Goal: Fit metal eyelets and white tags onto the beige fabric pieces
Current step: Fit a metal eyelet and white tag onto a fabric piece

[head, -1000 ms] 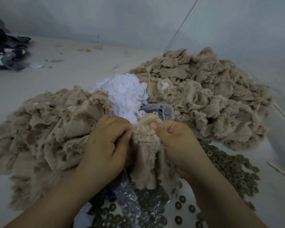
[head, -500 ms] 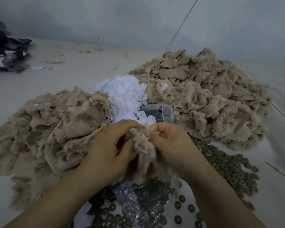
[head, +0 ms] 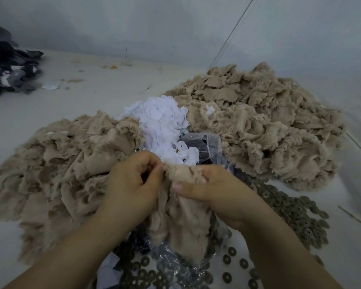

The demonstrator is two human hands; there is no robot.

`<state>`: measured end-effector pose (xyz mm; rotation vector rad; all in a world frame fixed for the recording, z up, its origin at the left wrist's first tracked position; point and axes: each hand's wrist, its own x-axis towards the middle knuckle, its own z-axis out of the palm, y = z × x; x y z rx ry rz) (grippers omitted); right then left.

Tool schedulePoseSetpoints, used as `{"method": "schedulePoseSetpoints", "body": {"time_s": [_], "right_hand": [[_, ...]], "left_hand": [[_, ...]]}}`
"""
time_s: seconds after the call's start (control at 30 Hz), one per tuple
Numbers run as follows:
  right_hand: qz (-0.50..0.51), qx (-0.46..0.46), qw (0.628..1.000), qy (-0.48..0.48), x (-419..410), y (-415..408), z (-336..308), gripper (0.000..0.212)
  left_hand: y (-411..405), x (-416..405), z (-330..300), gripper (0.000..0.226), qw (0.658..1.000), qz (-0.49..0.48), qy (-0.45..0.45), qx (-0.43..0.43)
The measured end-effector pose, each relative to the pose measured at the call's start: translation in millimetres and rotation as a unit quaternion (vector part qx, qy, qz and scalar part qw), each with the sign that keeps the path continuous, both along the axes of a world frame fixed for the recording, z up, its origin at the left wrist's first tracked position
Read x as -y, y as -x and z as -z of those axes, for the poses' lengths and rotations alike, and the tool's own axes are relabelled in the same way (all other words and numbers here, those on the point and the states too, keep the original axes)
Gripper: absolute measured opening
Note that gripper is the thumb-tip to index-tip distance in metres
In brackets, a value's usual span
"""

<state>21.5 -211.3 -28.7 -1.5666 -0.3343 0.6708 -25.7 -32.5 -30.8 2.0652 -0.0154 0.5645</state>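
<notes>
Two bare hands close together at centre, both gripping one frayed beige fabric piece (head: 181, 222). Left hand (head: 131, 184) with fingers curled, pinching the top edge of the piece. Right hand (head: 219, 192) with fingers wrapped over the bunched top and thumb laid across the front. Rest of the piece hanging down between the wrists. Possibly a small part pinched at the left fingertips, too blurred to tell.

To the left, a large heap of beige fabric pieces (head: 56, 174), with one shiny metal eyelet (head: 137, 150) showing near its right edge. Far right, a second, taller heap of the same beige pieces (head: 258, 126). Between the heaps, a mound of small white tags (head: 161, 126), touching a crumpled clear plastic bag (head: 206, 144).

Dark round metal eyelets (head: 296, 215) scattered over the pale table (head: 50, 105) at lower right and under the wrists. Far left, a pile of dark grey cloth (head: 6, 65).
</notes>
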Motion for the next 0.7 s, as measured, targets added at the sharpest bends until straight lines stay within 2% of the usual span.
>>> {"method": "schedulePoseSetpoints", "body": {"time_s": [0.1, 0.2, 0.27, 0.37, 0.43, 0.6, 0.7], "right_hand": [[0.088, -0.052, 0.990, -0.096, -5.2, -2.8, 3.9, 0.021], [0.138, -0.021, 0.988, -0.060, -8.4, -2.8, 4.4, 0.022], [0.130, -0.024, 0.991, -0.038, -10.4, -0.4, 4.6, 0.026], [0.088, -0.023, 0.994, -0.055, -12.4, 4.8, 4.0, 0.033], [0.074, 0.013, 0.996, -0.055, -12.4, 7.4, 2.8, 0.026], [0.108, 0.003, 0.991, -0.083, -9.3, 4.7, 3.9, 0.016], [0.111, -0.016, 0.988, -0.107, -11.5, 6.4, 3.6, 0.016]], "left_hand": [[0.5, -0.6, 0.9, 0.025, 0.998, 0.043, -0.025, -0.023], [2.5, 0.9, 2.9, 0.027, 0.996, 0.082, -0.025, -0.032], [3.0, 3.7, 3.5, 0.025, 0.995, 0.093, -0.017, -0.025], [1.8, 6.9, 3.3, 0.020, 0.994, 0.091, -0.060, -0.015], [0.8, 5.9, 3.5, 0.018, 0.994, 0.081, -0.076, -0.007], [-1.6, -1.3, 5.8, 0.028, 0.998, 0.050, -0.043, -0.011], [-1.0, 3.1, 5.1, 0.034, 0.996, 0.083, -0.015, -0.014]]}}
